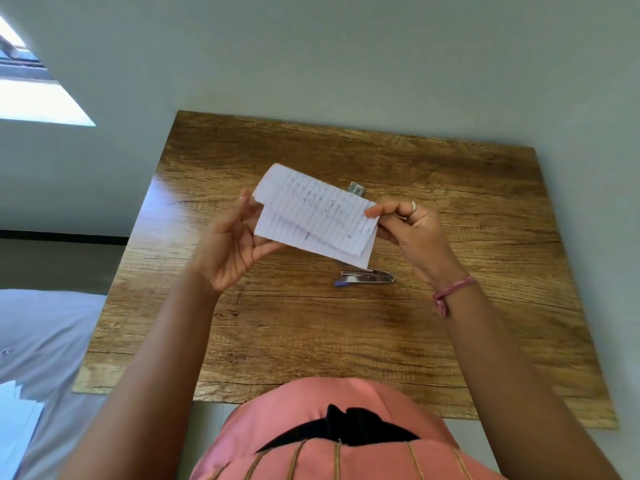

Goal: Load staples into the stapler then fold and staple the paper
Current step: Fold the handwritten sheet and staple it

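Left hand (231,244): raised above the middle of the table, palm turned toward the camera. Fingers loosely extended; thumb and fingertips meet the left edge of the paper, the thumb under its lower left corner. Whether it pinches the sheet or only steadies it cannot be told.

Right hand (412,227): raised at the same height, fingers curled. Thumb and forefinger pinch the right edge of the paper. A ring (413,206) on one finger; a pink cord bracelet (452,292) at the wrist.

Paper (313,214): lined white sheet with handwriting, held in the air between both hands above the table's centre. Folded; an upper flap lies over a lower layer, the edges offset and not aligned, the far left corner standing free.

Stapler (367,277): small, metal with a blue base, lying flat on the table just below the paper as seen, long axis running left to right. Touched by neither hand.

Staples (356,189): short silvery strip on the table beyond the paper, toward the far edge, partly hidden behind the sheet.

Table (311,341): wood-grain top, set against a pale wall.

Person: pink garment with a dark bow, at the near edge.
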{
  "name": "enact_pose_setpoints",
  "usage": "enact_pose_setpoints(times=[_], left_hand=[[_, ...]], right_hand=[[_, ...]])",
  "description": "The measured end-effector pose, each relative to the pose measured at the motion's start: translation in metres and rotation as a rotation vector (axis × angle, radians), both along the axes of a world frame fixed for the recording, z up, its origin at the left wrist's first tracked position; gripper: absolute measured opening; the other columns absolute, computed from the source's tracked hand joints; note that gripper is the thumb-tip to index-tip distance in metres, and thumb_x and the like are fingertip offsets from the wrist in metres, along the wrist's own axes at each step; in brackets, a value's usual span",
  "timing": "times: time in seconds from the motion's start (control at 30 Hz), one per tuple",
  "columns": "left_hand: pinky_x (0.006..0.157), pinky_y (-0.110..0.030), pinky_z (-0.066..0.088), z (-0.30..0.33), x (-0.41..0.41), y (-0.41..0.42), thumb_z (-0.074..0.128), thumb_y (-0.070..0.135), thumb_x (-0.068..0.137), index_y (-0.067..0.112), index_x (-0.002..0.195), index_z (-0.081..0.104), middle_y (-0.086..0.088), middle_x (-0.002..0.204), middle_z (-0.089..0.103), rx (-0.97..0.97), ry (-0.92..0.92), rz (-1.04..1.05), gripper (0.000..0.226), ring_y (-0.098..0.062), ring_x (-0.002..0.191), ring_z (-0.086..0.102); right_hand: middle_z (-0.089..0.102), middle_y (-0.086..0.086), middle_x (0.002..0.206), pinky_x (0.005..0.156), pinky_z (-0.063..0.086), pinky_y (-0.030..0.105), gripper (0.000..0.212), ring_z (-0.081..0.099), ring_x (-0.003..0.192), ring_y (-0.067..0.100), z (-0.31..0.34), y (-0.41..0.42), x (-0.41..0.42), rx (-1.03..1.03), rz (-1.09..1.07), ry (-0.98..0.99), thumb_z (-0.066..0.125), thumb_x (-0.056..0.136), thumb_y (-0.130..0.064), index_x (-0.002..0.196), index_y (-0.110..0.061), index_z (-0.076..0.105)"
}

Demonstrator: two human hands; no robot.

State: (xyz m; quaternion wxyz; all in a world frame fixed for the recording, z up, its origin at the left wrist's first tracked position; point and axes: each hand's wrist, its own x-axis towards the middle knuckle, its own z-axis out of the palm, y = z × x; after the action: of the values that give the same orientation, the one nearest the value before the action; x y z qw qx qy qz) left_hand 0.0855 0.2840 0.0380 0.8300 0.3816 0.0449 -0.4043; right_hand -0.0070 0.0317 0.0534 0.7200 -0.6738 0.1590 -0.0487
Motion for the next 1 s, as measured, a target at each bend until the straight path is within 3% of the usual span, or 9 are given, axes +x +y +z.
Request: enact_pose_setpoints(times=[0.13, 0.27, 0.43, 0.6, 0.77, 0.87, 0.93, 1.0], left_hand=[[0.082, -0.035, 0.057, -0.004, -0.013, -0.014, 0.047, -0.004, 0.084, -0.009, 0.132, 0.044, -0.027, 0.117, 0.064, 0.139, 0.117, -0.182, 0.049, -0.03, 0.102, 0.068], [0.084, -0.036, 0.055, 0.006, -0.029, -0.036, 0.059, 0.001, 0.081, -0.005, 0.122, 0.056, -0.025, 0.117, 0.065, 0.191, 0.05, -0.321, 0.041, -0.03, 0.106, 0.066], [0.068, -0.028, 0.06, 0.012, -0.041, -0.062, 0.065, 0.003, 0.075, -0.004, 0.107, 0.064, -0.021, 0.099, 0.071, 0.168, 0.132, -0.068, 0.033, -0.023, 0.087, 0.073], [0.06, -0.023, 0.059, 0.018, -0.039, -0.062, 0.065, 0.005, 0.074, -0.003, 0.096, 0.068, -0.019, 0.088, 0.073, 0.135, 0.183, 0.045, 0.024, -0.02, 0.075, 0.074], [0.066, -0.025, 0.059, 0.021, -0.039, -0.061, 0.064, 0.003, 0.083, -0.008, 0.104, 0.062, -0.023, 0.092, 0.072, 0.168, 0.234, 0.091, 0.024, -0.021, 0.074, 0.074], [0.065, -0.026, 0.06, 0.021, -0.044, -0.063, 0.069, 0.003, 0.077, -0.009, 0.107, 0.06, -0.023, 0.097, 0.072, 0.183, 0.265, 0.116, 0.034, -0.023, 0.079, 0.074], [0.062, -0.024, 0.06, 0.019, -0.046, -0.064, 0.07, 0.001, 0.073, -0.009, 0.107, 0.061, -0.022, 0.097, 0.072, 0.209, 0.246, 0.136, 0.036, -0.022, 0.079, 0.074], [0.059, -0.021, 0.059, 0.017, -0.048, -0.065, 0.07, -0.003, 0.074, -0.009, 0.109, 0.062, -0.021, 0.096, 0.073, 0.236, 0.22, 0.161, 0.036, -0.02, 0.078, 0.074]], right_hand=[[0.07, 0.001, 0.105, 0.075, 0.058, 0.023, 0.024, 0.069, 0.098, 0.013, -0.007, 0.001, 0.004, -0.055, -0.079, -0.006, 0.056, 0.091, 0.003, 0.082, -0.013, 0.072], [0.063, 0.003, 0.121, 0.079, 0.057, 0.028, 0.02, 0.064, 0.109, 0.016, -0.012, 0.004, 0.006, -0.131, -0.12, -0.107, 0.059, 0.088, 0.004, 0.086, -0.011, 0.072], [0.061, 0.0, 0.124, 0.081, 0.058, 0.037, 0.022, 0.061, 0.115, 0.016, -0.015, 0.005, 0.003, -0.316, -0.085, -0.21, 0.06, 0.089, 0.002, 0.092, -0.016, 0.072], [0.065, 0.004, 0.122, 0.081, 0.058, 0.045, 0.019, 0.061, 0.115, 0.019, -0.018, 0.0, -0.001, -0.422, -0.027, -0.282, 0.06, 0.089, 0.002, 0.099, -0.009, 0.072], [0.067, 0.0, 0.116, 0.07, 0.058, 0.041, 0.02, 0.064, 0.102, 0.006, -0.017, 0.003, -0.005, -0.64, -0.019, -0.354, 0.061, 0.087, 0.004, 0.099, -0.006, 0.073], [0.068, 0.005, 0.116, 0.074, 0.058, 0.033, 0.019, 0.063, 0.106, 0.008, -0.021, 0.004, -0.004, -0.753, -0.011, -0.419, 0.06, 0.087, 0.004, 0.099, -0.004, 0.073], [0.068, 0.006, 0.116, 0.075, 0.058, 0.028, 0.019, 0.062, 0.108, 0.006, -0.023, 0.005, -0.003, -0.774, -0.004, -0.423, 0.06, 0.087, 0.003, 0.1, -0.003, 0.073], [0.067, 0.005, 0.117, 0.067, 0.056, 0.023, 0.019, 0.064, 0.1, 0.003, -0.024, 0.008, -0.004, -0.751, -0.004, -0.393, 0.059, 0.087, 0.002, 0.1, -0.004, 0.073]])
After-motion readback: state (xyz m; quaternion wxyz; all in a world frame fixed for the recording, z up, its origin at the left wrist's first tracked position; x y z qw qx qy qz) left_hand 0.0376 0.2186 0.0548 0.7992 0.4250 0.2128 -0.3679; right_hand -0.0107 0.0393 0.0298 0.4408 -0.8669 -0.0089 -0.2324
